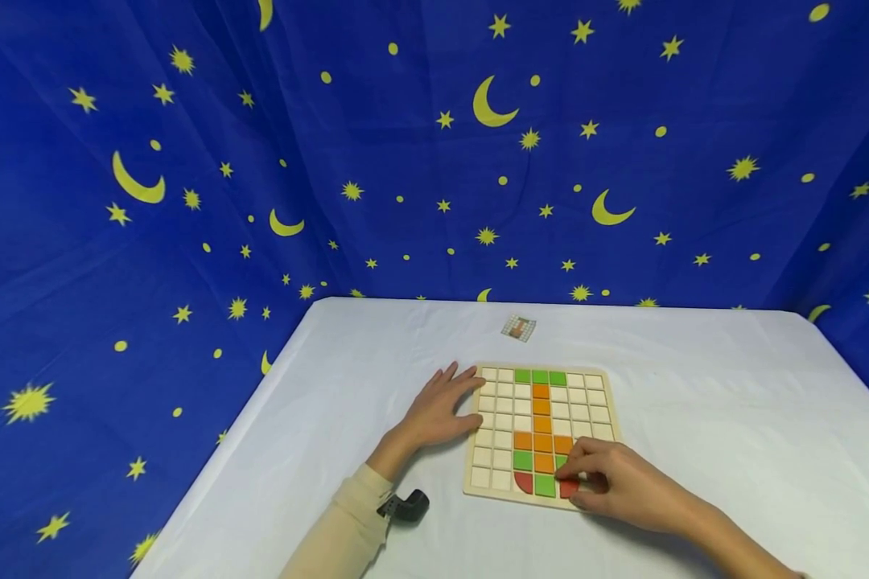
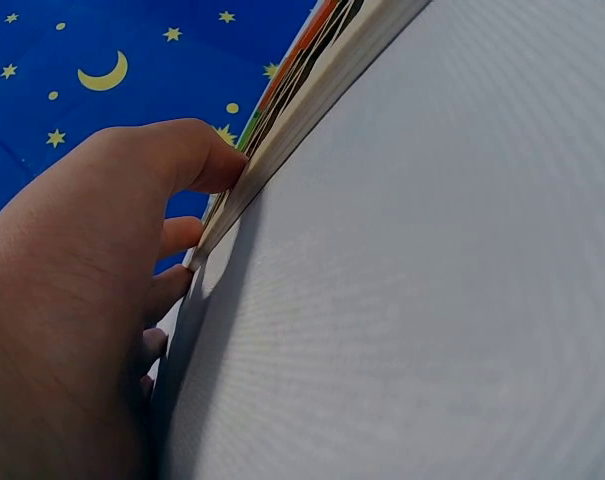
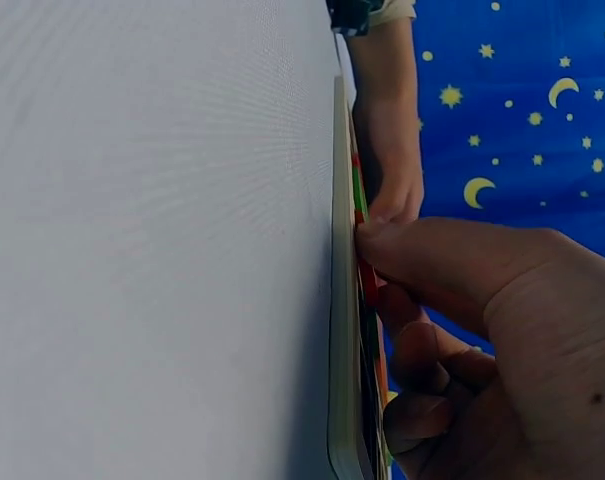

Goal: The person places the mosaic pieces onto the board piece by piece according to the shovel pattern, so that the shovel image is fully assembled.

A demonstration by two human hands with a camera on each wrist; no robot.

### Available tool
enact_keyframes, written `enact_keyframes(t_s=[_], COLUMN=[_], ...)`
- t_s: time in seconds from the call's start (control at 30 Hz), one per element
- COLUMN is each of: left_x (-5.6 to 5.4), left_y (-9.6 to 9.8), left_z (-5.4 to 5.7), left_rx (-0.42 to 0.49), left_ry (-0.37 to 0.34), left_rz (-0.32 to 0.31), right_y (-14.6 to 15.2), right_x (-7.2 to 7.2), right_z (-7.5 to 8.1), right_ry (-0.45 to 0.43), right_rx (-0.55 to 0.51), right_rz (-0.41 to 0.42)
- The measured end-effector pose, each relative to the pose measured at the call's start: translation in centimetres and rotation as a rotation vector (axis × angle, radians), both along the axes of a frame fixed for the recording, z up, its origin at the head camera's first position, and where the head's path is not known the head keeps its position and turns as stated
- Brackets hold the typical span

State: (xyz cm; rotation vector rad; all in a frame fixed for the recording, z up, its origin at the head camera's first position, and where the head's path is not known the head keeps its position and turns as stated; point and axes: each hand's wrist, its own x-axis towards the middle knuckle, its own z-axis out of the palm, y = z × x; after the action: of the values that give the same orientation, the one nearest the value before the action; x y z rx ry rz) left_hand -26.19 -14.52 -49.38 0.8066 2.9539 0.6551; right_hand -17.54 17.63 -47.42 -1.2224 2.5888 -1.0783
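A wooden grid board [image 1: 494, 494] lies flat on the white table, its cells bordered by thin ridges. My left hand [image 1: 438, 410] rests along its left edge, fingers spread and thumb tip at the rim. My right hand [image 1: 623, 482] is over the lower right part, thumb and index finger pinching a red tile [image 1: 569, 488] in the bottom row; the hand covers part of it. Left of that sit a green tile [image 1: 545, 486] and a red rounded-corner tile [image 1: 523, 482]. Orange tiles [image 1: 541, 425] form a column with a short crossbar. Green tiles [image 1: 540, 376] line the top row's middle.
A small printed card [image 1: 518, 328] with a grid picture lies beyond the board. The white-covered table [image 1: 376, 346] extends around the board. Blue cloth [image 1: 434, 161] with yellow moons and stars hangs behind and at the sides. A black device [image 1: 409, 507] sits by the left wrist.
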Motion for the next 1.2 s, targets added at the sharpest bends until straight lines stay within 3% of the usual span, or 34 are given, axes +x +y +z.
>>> enact_keyframes(t_s=[0.67, 1.2], left_x=[0.0, -0.1], left_y=[-0.1, -0.1], left_z=[0.0, -0.3], left_rx=[0.002, 0.01], left_ry=[0.005, 0.01], left_rz=[-0.008, -0.011], right_y=[0.2, 1.3], right_x=[0.0, -0.7], right_z=[-0.2, -0.2], right_ry=[0.022, 0.009], right_rx=[-0.012, -0.009], right_rz=[-0.015, -0.101])
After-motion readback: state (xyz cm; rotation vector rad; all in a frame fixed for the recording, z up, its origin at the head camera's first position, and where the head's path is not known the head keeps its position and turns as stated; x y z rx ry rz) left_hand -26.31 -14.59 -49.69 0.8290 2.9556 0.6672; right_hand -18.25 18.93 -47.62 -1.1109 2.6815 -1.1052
